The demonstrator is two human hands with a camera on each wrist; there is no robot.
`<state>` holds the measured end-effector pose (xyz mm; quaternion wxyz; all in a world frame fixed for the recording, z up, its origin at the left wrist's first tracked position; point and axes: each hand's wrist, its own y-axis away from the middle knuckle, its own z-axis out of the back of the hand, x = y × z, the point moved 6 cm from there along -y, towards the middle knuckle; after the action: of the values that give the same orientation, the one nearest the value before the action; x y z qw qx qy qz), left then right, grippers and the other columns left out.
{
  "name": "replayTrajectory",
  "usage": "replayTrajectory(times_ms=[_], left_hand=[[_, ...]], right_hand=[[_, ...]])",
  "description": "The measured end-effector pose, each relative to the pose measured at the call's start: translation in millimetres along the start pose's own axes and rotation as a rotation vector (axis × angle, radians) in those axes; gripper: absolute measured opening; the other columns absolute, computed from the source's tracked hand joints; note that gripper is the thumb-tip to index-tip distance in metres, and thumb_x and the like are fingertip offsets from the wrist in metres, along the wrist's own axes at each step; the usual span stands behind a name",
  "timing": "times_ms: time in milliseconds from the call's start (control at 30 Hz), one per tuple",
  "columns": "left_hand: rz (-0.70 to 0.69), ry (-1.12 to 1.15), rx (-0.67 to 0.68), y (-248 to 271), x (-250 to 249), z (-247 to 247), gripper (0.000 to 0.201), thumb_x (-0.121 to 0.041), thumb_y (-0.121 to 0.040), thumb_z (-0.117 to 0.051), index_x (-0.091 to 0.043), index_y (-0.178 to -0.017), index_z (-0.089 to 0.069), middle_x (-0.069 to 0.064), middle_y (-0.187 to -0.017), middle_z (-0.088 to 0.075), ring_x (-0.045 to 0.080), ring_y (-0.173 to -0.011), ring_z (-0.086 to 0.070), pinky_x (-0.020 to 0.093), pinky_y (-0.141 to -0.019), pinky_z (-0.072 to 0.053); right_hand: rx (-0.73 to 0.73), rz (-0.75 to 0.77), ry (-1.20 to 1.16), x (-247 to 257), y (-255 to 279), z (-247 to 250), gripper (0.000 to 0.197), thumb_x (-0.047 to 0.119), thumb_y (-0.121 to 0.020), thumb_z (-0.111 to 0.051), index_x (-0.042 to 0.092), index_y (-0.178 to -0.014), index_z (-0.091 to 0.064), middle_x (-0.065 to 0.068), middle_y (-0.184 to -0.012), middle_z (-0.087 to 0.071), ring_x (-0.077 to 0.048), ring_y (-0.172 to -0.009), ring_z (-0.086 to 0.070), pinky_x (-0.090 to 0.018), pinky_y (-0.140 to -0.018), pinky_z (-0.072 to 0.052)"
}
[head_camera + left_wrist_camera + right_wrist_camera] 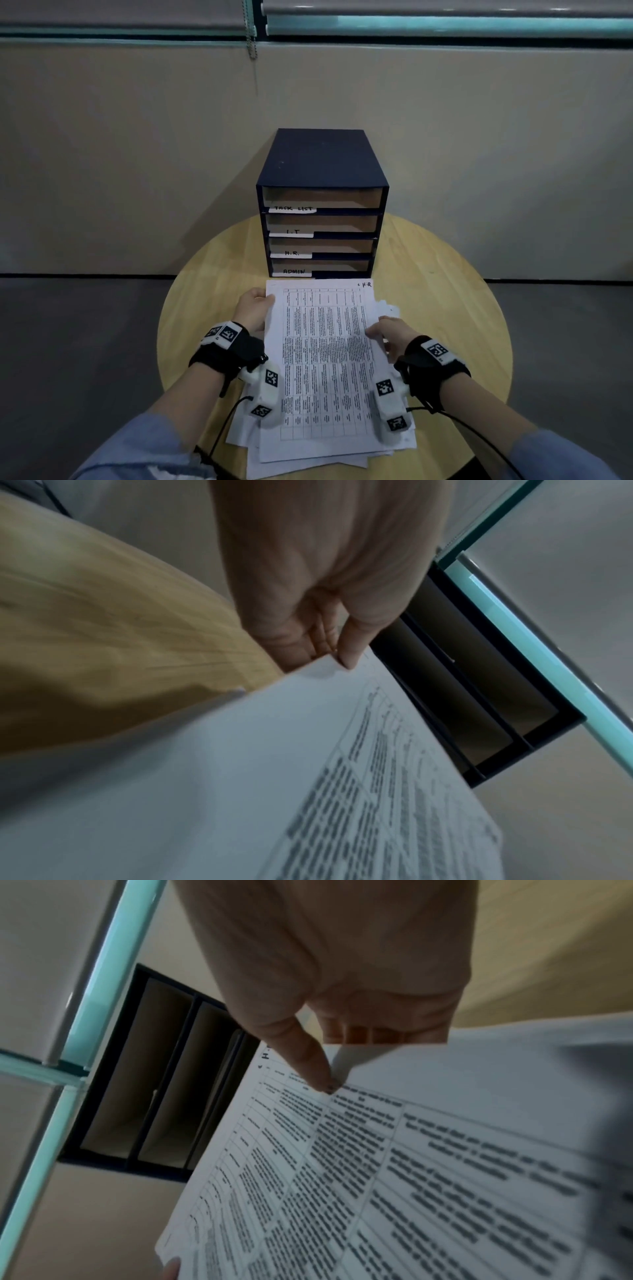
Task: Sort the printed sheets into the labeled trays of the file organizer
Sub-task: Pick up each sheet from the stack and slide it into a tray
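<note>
Round and pale, the wooden table (445, 274) sits against a beige wall under drawn blinds; on it the dark blue file organizer (322, 161) faces me with four trays, labelled TASK LIST, I.T, H.R. and ADMIN from the top down; all four look empty from my seat, though I cannot see to their backs.

My left hand (255, 313) pinches the far left corner of the top printed sheet (325, 359), thumb on top and fingers beneath; my right hand (390, 337) pinches its right edge the same way, thumb pressed on the print. That sheet, a dense table with "H.R" handwritten in its far right corner, is raised a little at its far end above the loose stack of sheets (308, 459) lying between me and the organizer.

One sheet is light and limp; I judge it will sag and curl if held at one point, so two opposite edges suit it, and the leading edge should go flat into the third tray (325, 246). Paper slips on paper, so a second sheet could tag along; I count one in hand, and cannot count the several in the stack.
</note>
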<state>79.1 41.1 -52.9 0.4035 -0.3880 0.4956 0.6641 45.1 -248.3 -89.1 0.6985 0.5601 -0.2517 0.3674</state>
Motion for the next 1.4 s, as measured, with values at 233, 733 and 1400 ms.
replayTrajectory(times_ms=[233, 733, 1400], left_hand=[[0.148, 0.149, 0.382, 39.5, 3.5, -15.4, 0.035, -0.021, -0.096, -0.051, -0.005, -0.127, -0.053, 0.011, -0.124, -0.064, 0.027, -0.113, -0.061, 0.035, -0.084, -0.049], [0.022, 0.133, 0.284, -17.5, -18.4, -32.5, 0.037, -0.001, -0.096, -0.044, -0.025, -0.124, -0.042, -0.005, -0.104, -0.064, 0.013, -0.074, -0.072, 0.032, -0.06, -0.06], [-0.128, -0.139, 0.008, -59.0, -37.8, -27.1, 0.018, -0.005, -0.091, -0.054, -0.011, -0.106, -0.062, 0.009, -0.105, -0.067, 0.02, -0.083, -0.065, 0.028, -0.065, -0.053]], right_hand=[[-0.05, 0.088, 0.175, 67.6, -10.5, 13.5, 0.043, 0.005, -0.092, -0.052, -0.005, -0.133, -0.049, -0.007, -0.105, -0.049, -0.017, -0.091, -0.051, -0.027, -0.082, -0.051], [0.187, 0.018, 0.226, 77.4, -28.1, 28.9, 0.027, 0.021, -0.088, -0.065, 0.006, -0.111, -0.063, -0.001, -0.082, -0.056, -0.014, -0.061, -0.051, -0.024, -0.049, -0.038], [0.03, 0.053, -0.174, 85.7, -52.7, -0.9, 0.018, 0.009, -0.096, -0.05, -0.001, -0.104, -0.062, -0.019, -0.081, -0.063, -0.028, -0.069, -0.058, -0.035, -0.061, -0.047]])
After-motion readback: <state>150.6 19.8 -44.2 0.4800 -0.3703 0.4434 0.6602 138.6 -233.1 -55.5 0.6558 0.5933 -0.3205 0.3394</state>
